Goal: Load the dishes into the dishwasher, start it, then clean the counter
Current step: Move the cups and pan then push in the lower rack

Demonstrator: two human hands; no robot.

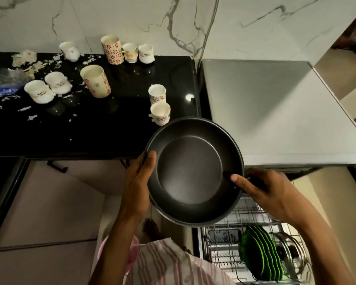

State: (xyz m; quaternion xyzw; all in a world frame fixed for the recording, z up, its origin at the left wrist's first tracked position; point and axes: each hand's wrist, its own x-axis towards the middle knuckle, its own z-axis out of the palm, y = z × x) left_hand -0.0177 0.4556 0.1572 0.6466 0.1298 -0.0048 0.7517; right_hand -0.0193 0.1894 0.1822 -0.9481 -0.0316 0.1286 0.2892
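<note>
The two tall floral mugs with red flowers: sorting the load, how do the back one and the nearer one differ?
The back red-flowered tall mug stands in the row by the marble wall; the nearer red-flowered tall mug stands apart, mid-counter. The back one shows a bolder pattern; the nearer looks paler. Both are upright, cream inside, on the black counter.

Cups (160,114) crowd the bench (111,130); green plates (261,254) fill the rack's (220,239) right, its left wires bare

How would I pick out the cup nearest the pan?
Start at the black counter and follow it right, toward its end. Two cups stand there, apart from the rest; the nearer cup sits just above the pan rim, lower and wider than its neighbour.
</note>
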